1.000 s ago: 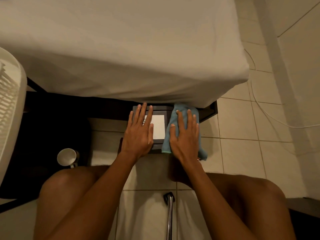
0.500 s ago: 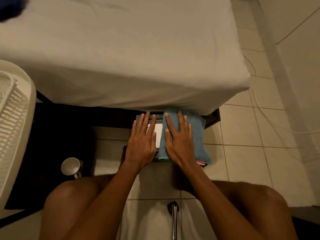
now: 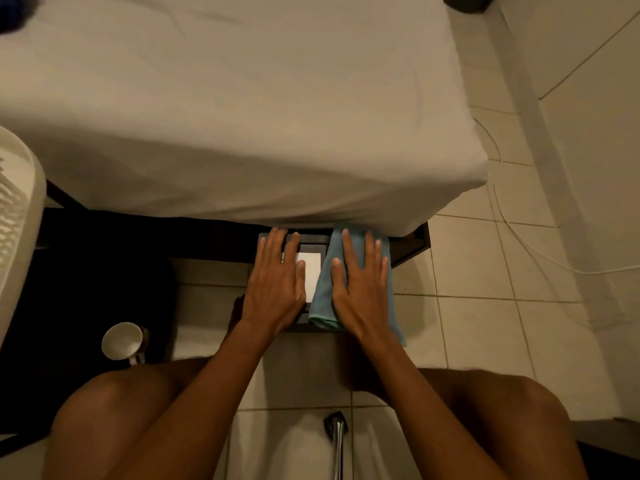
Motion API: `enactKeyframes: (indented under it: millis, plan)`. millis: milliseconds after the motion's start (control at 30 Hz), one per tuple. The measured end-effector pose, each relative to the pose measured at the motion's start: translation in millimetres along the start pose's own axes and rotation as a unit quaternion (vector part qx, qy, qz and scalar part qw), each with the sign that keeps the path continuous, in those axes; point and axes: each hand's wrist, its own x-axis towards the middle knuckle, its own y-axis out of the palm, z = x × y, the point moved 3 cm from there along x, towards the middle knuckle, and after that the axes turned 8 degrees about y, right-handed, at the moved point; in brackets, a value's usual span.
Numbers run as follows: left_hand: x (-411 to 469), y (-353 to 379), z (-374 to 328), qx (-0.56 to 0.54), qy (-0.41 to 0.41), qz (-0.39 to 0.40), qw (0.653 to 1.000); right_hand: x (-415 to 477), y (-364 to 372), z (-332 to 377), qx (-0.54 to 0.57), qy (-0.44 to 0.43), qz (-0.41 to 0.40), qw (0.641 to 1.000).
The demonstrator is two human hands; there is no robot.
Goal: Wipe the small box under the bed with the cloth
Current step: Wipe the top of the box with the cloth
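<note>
The left hand [image 3: 275, 285] remains laid flat on the small box [image 3: 313, 244], fingers straight and close together. The right hand [image 3: 360, 292] is pressed flat on the cloth [image 3: 323, 299], fingers spread. Hand and cloth have been shifted rightward since half a second ago, exposing more of the white label [image 3: 311, 271]. The box's far end is tucked under the bed [image 3: 242, 116].

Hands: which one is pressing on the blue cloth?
The right hand, flat with fingers spread on the blue cloth. The left hand rests bare on the small box beside it.
</note>
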Motion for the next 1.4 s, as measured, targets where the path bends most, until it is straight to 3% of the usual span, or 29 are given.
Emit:
enactKeyframes:
  millis: [133, 333, 500, 667, 833, 1000, 1167, 1300, 1400]
  plan:
    - [1, 7, -8, 0.042, -0.009, 0.006, 0.999, 7, 2, -1, -0.028, 0.015, -0.017, 0.999]
    - [0, 11, -6, 0.045, -0.008, 0.038, 0.998, -27, -2, -26, -0.03, -0.053, 0.04, 0.997]
    - [-2, 12, -4, 0.063, -0.001, 0.053, 0.997, -3, -3, -11, -0.023, 0.013, 0.003, 1.0]
    - [2, 12, -7, 0.059, -0.003, 0.071, 0.996, -47, -5, -27, -0.003, -0.004, 0.035, 0.999]
    - [-1, 14, -10, 0.076, -0.012, 0.065, 0.995, -8, -7, -23, 0.002, 0.017, 0.008, 1.0]
    - [1, 12, -9, 0.067, 0.0, 0.077, 0.995, -62, -5, -33, 0.018, 0.008, 0.036, 0.999]
    - [0, 11, -10, 0.083, 0.003, 0.074, 0.994, -9, -12, -26, 0.024, 0.029, 0.021, 0.999]
    - [3, 10, -11, 0.08, 0.001, 0.086, 0.993, -68, -4, -23, 0.024, 0.052, 0.006, 0.998]
    - [2, 11, -12, 0.082, -0.004, 0.092, 0.992, -46, -7, -27, 0.039, 0.039, 0.021, 0.998]
